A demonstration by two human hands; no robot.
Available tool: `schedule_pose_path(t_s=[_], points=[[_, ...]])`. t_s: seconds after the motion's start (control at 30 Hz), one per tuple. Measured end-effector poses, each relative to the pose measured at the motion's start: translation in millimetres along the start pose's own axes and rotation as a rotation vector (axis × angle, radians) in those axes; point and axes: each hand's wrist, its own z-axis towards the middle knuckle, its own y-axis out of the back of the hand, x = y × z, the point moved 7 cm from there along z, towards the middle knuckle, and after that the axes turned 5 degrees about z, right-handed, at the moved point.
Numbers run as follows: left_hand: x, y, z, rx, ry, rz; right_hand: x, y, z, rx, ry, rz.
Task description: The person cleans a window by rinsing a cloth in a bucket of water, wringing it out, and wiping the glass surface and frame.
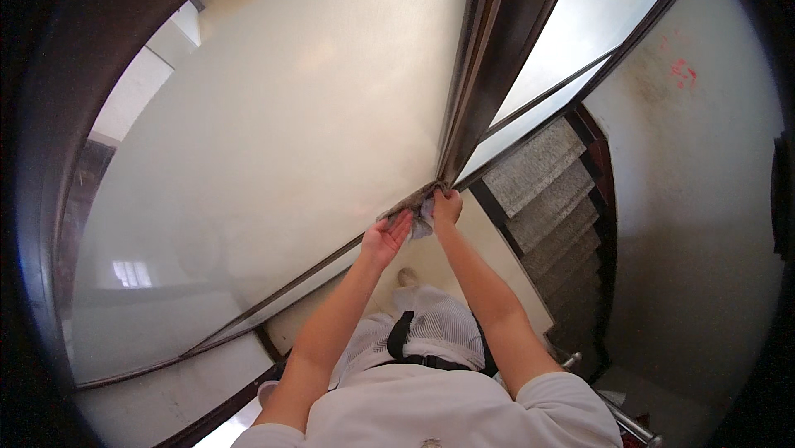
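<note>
A crumpled grey-brown cloth lies along the narrow dark rail at the lower part of a large pale panel, where the rail meets a dark upright post. My right hand has its fingers closed on the cloth's right end, close to the foot of the post. To the left, my left hand is palm up with its fingers stretched out against the cloth. Part of the cloth hangs down between both hands. The fingertips are partly hidden by the cloth.
Speckled stone stairs run down at the right, beside a stained wall with red marks. A metal handrail shows at the lower right. Beyond the post stands another bright frosted panel. Pale floor lies below my hands.
</note>
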Motion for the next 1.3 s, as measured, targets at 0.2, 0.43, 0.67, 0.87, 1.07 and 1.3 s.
schedule_pose_path(t_s=[0.2, 0.43, 0.67, 0.87, 1.07, 1.3], points=[[-2, -2, 11, 0.004, 0.001, 0.156, 1, 1, 0, -0.121, -0.091, 0.006], [-7, 34, 25, -0.242, -0.090, 0.097, 4, -8, -7, -0.043, -0.276, 0.056], [-39, 91, -5, -0.419, -0.107, -0.105, -63, -48, -47, -0.046, -0.076, -0.351], [-79, 164, -54, -0.488, -0.255, -0.086, -56, -69, -105, 0.286, -0.161, -0.317], [-60, 150, -21, -0.497, -0.295, -0.184, -41, -51, -50, 0.129, 0.188, -0.402], [-84, 214, -41, -0.558, -0.276, -0.347, -84, -81, -107, 0.273, -0.045, -0.330]])
